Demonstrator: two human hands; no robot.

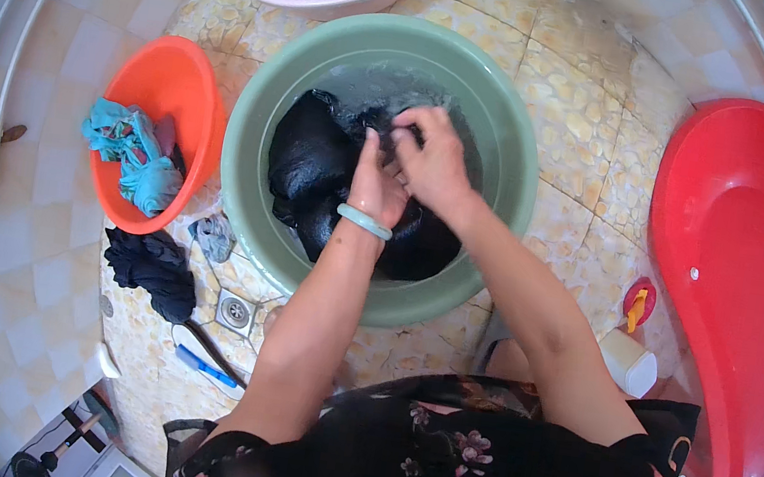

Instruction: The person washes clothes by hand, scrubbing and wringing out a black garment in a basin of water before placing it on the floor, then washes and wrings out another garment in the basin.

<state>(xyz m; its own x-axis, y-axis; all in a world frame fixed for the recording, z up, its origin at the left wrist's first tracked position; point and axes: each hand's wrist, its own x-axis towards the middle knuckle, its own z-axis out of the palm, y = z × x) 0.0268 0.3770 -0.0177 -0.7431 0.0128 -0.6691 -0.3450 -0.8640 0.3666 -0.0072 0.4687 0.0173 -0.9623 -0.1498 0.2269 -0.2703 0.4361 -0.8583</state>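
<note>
Soaking in shallow water, a black garment (314, 166) lies bunched in the green basin (500, 128) at the middle of the tiled floor (591, 141). Both hands work on it at the basin's centre. Left hand (375, 184), with a pale green bangle (364, 221) on the wrist, has its fingers closed on a fold of the wet cloth. Right hand (432, 163) is curled, fingers bent and pinching the same cloth just beside the left; the two hands touch.

Left of the basin: an orange basin (189, 80) holding teal clothes (135, 155). Near it, on the floor: a small grey rag (214, 236), a dark blue heap of cloth (153, 270), a floor drain (235, 312), a blue brush (203, 368). Far side: a white basin (356, 3) with dark cloth inside. Right: a large red tub (742, 250), a white container (633, 364) near its edge.
</note>
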